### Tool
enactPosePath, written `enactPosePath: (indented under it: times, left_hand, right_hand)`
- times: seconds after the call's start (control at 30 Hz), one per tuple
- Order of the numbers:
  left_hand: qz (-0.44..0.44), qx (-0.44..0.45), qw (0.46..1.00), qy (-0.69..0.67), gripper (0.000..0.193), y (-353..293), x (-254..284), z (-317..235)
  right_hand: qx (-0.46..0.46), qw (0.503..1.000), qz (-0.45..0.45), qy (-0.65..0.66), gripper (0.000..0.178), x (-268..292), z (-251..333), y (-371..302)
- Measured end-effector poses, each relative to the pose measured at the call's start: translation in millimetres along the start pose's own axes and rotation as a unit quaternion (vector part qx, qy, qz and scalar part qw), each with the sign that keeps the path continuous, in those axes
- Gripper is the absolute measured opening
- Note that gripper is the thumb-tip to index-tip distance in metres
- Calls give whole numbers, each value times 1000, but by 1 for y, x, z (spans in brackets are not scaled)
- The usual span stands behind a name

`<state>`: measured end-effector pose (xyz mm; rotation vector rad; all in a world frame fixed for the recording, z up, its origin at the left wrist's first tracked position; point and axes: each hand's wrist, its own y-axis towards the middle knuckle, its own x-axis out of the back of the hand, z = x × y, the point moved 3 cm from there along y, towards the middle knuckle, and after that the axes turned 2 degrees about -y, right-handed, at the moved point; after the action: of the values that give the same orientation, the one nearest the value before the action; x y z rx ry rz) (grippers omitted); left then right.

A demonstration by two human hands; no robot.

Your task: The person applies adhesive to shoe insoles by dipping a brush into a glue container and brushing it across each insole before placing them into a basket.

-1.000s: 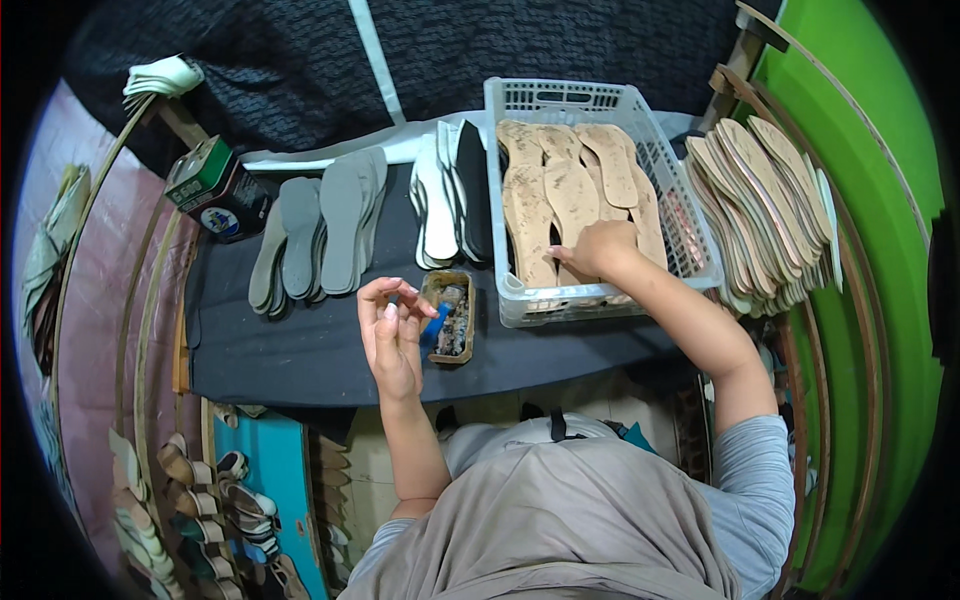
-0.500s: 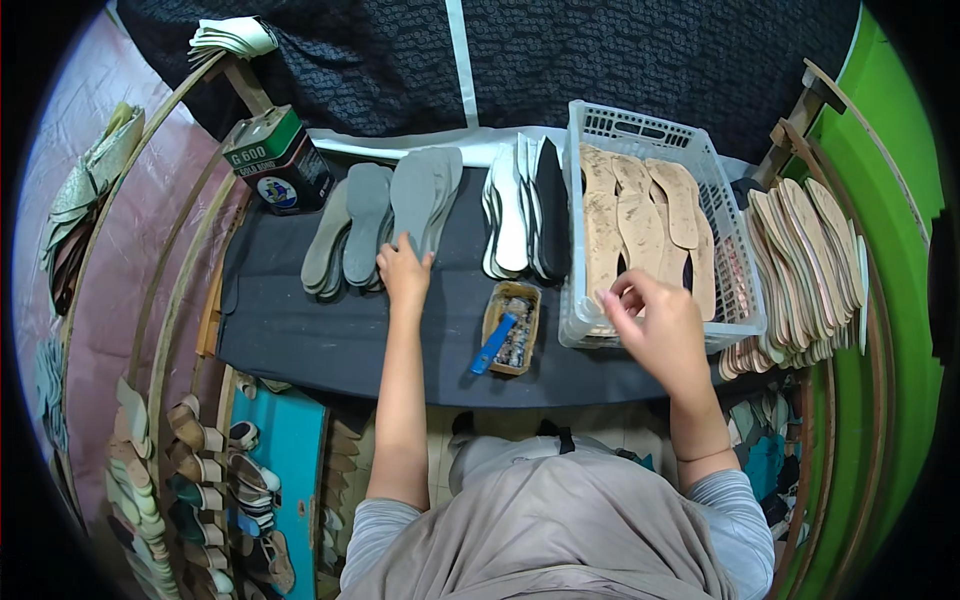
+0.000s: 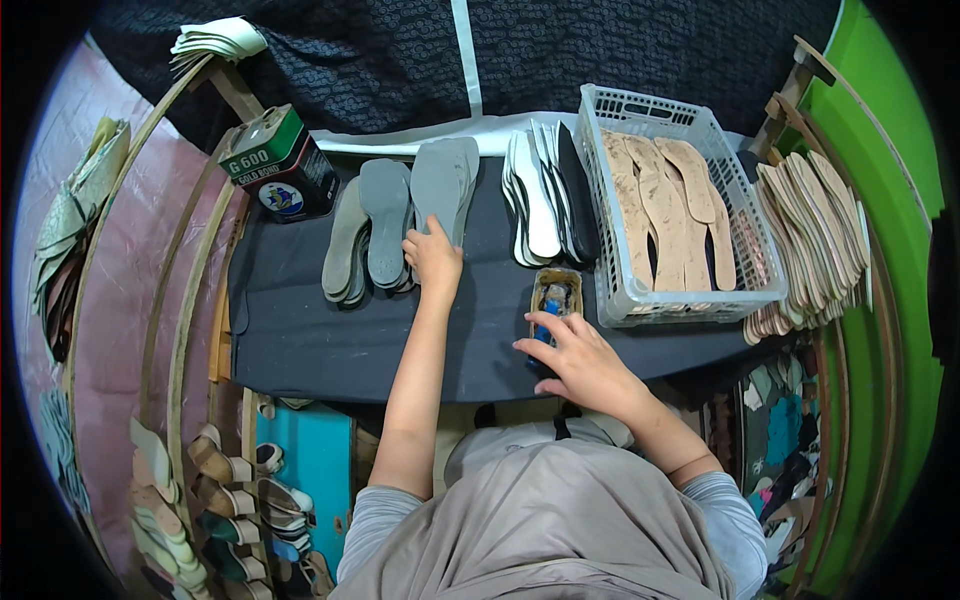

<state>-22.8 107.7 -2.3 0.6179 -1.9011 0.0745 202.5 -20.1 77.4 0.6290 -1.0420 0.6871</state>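
Observation:
On the dark tabletop, my left hand [image 3: 435, 255] lies at the near end of the rightmost stack of grey insoles [image 3: 438, 175]. Its fingers are apart and touch that stack. Two more stacks of grey insoles, a middle one [image 3: 386, 205] and a left one [image 3: 343, 245], sit beside it. Further right, my right hand [image 3: 580, 365] hovers with spread fingers over a small box [image 3: 573, 278] of dark bits. A blue handle [image 3: 549, 312] rests in that box, partly hidden by my fingers. Nothing shows in my right hand.
White insoles [image 3: 535, 205] and black ones [image 3: 575, 200] stand behind the box. A clear plastic crate [image 3: 690, 310] holds tan insoles [image 3: 660, 215]; stacked insoles [image 3: 810, 240] lie to its right. A metal can [image 3: 285, 165] stands back left. Curved racks [image 3: 200, 250] flank the table.
My right hand has moved left and nearer, from the crate's front to over the small box, and its fingers have spread. My left hand stays by the grey insoles. The whole view has shifted slightly.

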Motion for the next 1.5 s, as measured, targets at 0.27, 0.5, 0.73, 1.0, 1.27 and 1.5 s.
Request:
enactPosePath:
  times: [0.27, 0.5, 0.73, 1.0, 1.27, 1.5]
  left_hand:
    - [297, 67, 802, -514, 79, -12, 22, 15]
    - [469, 8, 374, -800, 58, -68, 44, 25]
    - [462, 31, 434, -773, 50, -82, 45, 30]
    - [381, -7, 504, -775, 52, -88, 76, 17]
    - [420, -28, 469, -776, 75, -88, 65, 23]
    - [427, -75, 523, -733, 69, -101, 64, 18]
  right_hand:
    - [-71, 978, -198, 9, 25, -25, -19, 3]
    - [-213, 878, -414, 114, 13, -6, -29, -8]
    - [-201, 898, -384, 72, 16, -26, -8, 5]
    - [-248, 870, -415, 101, 12, -24, -5, 14]
    - [-12, 806, -581, 109, 29, 17, 42, 27]
    - [80, 805, -583, 78, 15, 46, 48, 74]
